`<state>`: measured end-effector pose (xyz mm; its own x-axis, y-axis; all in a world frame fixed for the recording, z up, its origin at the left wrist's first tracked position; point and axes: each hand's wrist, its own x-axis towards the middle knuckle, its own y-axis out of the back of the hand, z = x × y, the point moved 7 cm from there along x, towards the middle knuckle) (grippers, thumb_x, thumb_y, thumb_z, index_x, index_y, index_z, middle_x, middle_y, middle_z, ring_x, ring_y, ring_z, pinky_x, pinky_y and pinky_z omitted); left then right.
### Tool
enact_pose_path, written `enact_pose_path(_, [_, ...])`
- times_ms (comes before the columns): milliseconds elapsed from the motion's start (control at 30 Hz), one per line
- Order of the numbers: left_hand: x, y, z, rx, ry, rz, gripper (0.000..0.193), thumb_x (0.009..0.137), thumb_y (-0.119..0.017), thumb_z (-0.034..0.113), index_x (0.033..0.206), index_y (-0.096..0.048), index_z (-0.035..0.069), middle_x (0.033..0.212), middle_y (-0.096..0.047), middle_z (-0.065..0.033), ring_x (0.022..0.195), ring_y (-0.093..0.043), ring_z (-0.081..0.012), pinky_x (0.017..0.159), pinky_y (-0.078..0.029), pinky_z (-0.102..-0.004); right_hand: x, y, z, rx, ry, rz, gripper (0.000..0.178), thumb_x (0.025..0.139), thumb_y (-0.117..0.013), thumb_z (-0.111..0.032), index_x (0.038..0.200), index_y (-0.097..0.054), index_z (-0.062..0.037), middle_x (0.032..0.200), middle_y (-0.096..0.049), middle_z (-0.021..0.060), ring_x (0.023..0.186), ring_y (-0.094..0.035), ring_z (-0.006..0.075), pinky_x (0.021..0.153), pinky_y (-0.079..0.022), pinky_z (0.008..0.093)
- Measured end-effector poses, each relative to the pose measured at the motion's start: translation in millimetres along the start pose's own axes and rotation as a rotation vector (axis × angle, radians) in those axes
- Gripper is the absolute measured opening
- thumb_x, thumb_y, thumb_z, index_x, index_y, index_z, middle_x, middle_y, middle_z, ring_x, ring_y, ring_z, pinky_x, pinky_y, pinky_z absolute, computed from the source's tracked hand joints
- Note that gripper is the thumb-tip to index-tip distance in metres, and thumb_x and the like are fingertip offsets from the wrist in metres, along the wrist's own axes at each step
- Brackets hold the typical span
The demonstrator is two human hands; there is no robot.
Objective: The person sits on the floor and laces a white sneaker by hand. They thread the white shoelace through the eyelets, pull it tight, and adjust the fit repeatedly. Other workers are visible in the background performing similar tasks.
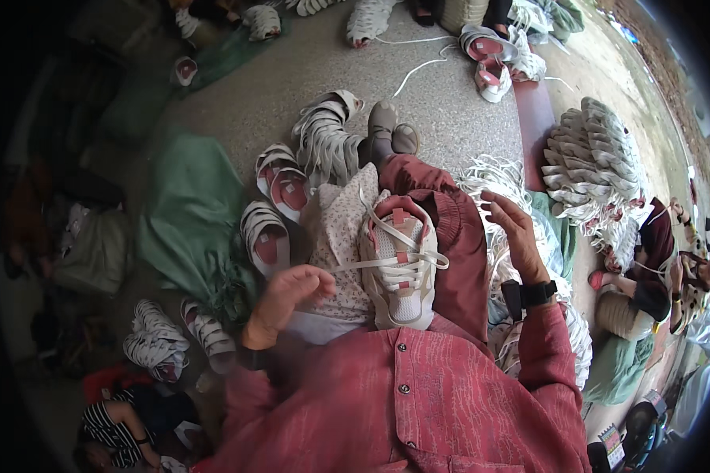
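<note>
On my lap, over a flowered cloth (331, 229), lies a beige and white sneaker (403, 303) with a pink lining, its toe pointing toward me. A white shoelace (355, 266) is partly threaded through its eyelets, with a loop sticking out at the right. One length of lace stretches leftward to the fingertips of my left hand (290, 301), which are pinched together at its end. My right hand (517, 235) is raised to the right of the sneaker, apart from it. Its fingers are spread and nothing shows in them.
Stacked shoe uppers (327, 142) and several loose ones (267, 240) lie at my left beside a green sack (189, 205). White laces (493, 177) are heaped at my right, near a tall pile of uppers (592, 158). Other people (663, 268) sit at the right and far side.
</note>
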<state>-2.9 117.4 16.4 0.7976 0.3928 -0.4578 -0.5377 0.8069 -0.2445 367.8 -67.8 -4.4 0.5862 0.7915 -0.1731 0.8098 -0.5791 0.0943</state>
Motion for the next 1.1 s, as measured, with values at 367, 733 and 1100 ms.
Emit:
enact_pose_path(367, [9, -42, -34, -0.785, -0.047, -0.135, 0.075, 0.098, -0.060, 0.045, 0.152, -0.029, 0.003, 0.102, -0.062, -0.0110, 0.086, -0.063, -0.0205, 0.067, -0.052, -0.0327, -36, -63, -11, -0.212, -0.258, -0.316, 0.048, 0.103, -0.055, -0.041, 0.096, -0.069, 0.0043, 0.085, -0.068, 0.0067, 0.081, -0.061, 0.0148, 0.076, -0.050, 0.0290])
enact_pose_path(733, [29, -18, 67, 0.919, -0.458, 0.187, 0.018, 0.087, -0.073, 0.021, 0.092, -0.070, 0.005, 0.086, -0.064, -0.0058, 0.084, -0.061, -0.0212, 0.074, -0.049, -0.0334, -35, -78, -46, -0.442, -0.350, -0.323, 0.045, 0.096, -0.065, -0.041, 0.086, -0.066, 0.0027, 0.068, -0.063, 0.0104, 0.055, -0.062, 0.0174, 0.049, -0.047, 0.0312])
enact_pose_path(1100, [117, -96, 72, 0.908, -0.607, -0.189, 0.026, 0.077, -0.076, 0.013, 0.096, -0.059, 0.006, 0.103, -0.052, -0.0073, 0.104, -0.057, -0.0259, 0.093, -0.046, -0.0364, -58, -85, -2, -0.123, -0.417, -0.235, 0.024, 0.097, -0.067, -0.021, 0.097, -0.070, 0.0029, 0.076, -0.068, 0.0063, 0.054, -0.063, 0.0118, 0.045, -0.047, 0.0228])
